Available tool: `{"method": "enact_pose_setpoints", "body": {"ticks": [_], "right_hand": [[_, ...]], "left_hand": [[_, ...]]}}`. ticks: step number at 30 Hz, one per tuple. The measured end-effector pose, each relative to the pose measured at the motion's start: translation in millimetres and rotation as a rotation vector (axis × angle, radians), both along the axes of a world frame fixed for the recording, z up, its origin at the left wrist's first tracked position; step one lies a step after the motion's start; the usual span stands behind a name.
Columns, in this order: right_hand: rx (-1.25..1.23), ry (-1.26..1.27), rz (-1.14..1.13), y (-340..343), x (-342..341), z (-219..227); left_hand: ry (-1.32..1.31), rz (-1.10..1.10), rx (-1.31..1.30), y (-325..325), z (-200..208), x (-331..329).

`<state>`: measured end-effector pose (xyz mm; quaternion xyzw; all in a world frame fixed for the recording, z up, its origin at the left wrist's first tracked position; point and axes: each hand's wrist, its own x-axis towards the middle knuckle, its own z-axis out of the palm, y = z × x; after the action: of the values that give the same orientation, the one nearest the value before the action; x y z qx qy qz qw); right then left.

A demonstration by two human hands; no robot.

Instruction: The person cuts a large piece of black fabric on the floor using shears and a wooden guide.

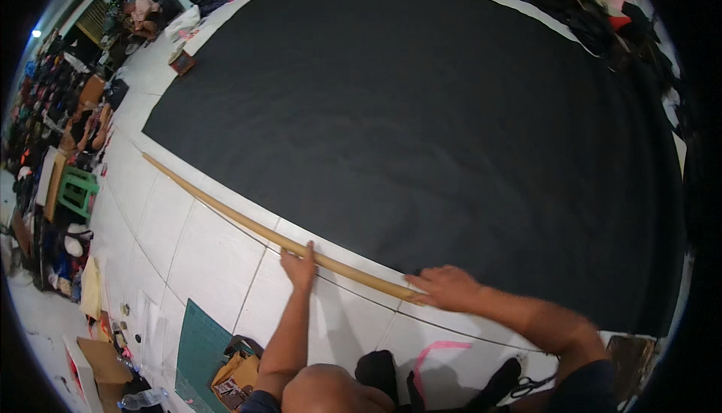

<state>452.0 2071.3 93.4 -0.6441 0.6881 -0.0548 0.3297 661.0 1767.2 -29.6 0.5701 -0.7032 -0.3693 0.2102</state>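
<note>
A long tan pole (248, 225) is laid diagonally on the white tiled floor (218, 262), from ctr-left of the frame down to just below ctr. Its lower-right half is gripped by the L hand (300, 268), w/ the thumb seen on one side & the fingers on the other. The R hand (450, 287) is placed at the pole's lower-right end, back of hand up, partly over the edge of a black sheet (421, 112); whether the pole end is pinched there or only touched can't be told.

Most of ctr & upper right is covered by the black sheet, w/ slight ripples seen. Btwn its lower-left edge & the pole, a narrow strip of floor is left showing.

At lower left a green mat (197, 353) is laid flat, w/ a brown container (239, 374) set just beside it; a clear bottle (143, 399) is seen nr the corner. Black scissors (535, 387) are left at lower right, a pink strip (444, 345) at bottom ctr. A green stool (77, 189) is stood far left; a seated person (143, 10) is seen upper left.
</note>
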Motion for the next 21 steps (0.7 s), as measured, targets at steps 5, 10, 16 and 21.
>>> {"method": "enact_pose_setpoints", "body": {"ticks": [5, 10, 16, 21], "right_hand": [[0.168, 0.215, -0.271, 184, -62, 49], [0.417, 0.289, -0.93, 375, -7, 38], [0.699, -0.096, -1.638, 453, 153, -42], [0.584, -0.211, -2.062, 423, 239, -68]], "left_hand": [[-0.31, -0.151, -0.447, -29, -6, 23], [-0.172, -0.897, -0.577, 31, 114, -85], [-0.522, -1.598, -0.53, 177, 154, -192], [-0.226, -1.839, -0.364, 326, 86, -217]]}}
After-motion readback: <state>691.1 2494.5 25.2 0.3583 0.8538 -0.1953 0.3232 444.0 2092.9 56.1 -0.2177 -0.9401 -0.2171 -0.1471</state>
